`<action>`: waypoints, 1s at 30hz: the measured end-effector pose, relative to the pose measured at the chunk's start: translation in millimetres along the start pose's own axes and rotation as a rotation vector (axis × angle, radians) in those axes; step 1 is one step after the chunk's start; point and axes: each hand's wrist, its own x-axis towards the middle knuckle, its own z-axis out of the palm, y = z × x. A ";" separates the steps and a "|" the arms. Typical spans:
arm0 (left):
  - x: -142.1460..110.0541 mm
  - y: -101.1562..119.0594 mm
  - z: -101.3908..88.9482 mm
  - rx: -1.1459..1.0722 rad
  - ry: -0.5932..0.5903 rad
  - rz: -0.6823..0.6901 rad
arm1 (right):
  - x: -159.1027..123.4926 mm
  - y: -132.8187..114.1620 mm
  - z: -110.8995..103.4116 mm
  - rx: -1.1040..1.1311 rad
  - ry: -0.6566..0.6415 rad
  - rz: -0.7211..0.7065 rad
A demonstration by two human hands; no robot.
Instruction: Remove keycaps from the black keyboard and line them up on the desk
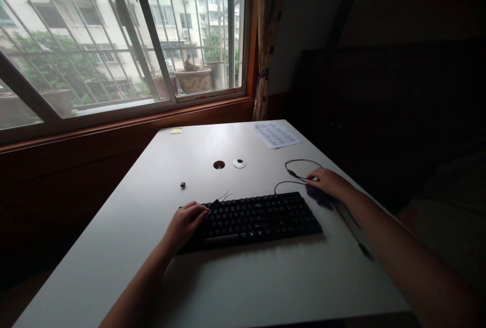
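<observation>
A black keyboard (258, 219) lies on the white desk in front of me. At its upper left end my left hand (189, 218) pinches a keycap puller (217, 205), whose dark handle ends in thin wire prongs pointing away to the right. To the right of the keyboard, my right hand (327, 182) is lowered to the desk with its fingers bent together. Beneath them lies a soft purple lump (319, 196), partly covered by the hand. A small pale spot shows by the fingertips; what they hold is unclear. One black keycap (183, 185) sits apart beyond my left hand.
A black cable (292, 162) loops behind the right end of the keyboard. Under my right forearm lies a long thin brush (357, 239). Farther back are a round desk hole (219, 165), its white cover (239, 164), printed sheets (279, 134) and a yellow note (176, 130).
</observation>
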 end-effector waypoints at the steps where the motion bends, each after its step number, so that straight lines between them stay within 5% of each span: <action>1: -0.1 0.0 0.0 0.001 -0.001 0.000 | 3.5 -4.5 0.6 -0.014 -0.006 -0.002; 9: -0.3 2.1 -0.9 -0.003 -0.002 0.007 | 14.5 -27.5 -2.0 -0.106 -0.020 0.015; 21: -0.5 -1.4 0.7 0.008 -0.005 0.011 | -28.9 -18.2 -67.7 -0.329 0.438 0.069; 25: 0.3 -2.2 0.8 0.006 0.001 0.013 | -55.3 -10.6 -80.5 -0.457 0.421 0.022; 30: 0.4 -2.3 1.0 0.010 0.006 0.013 | -79.7 -7.4 -57.3 -0.427 0.229 -0.144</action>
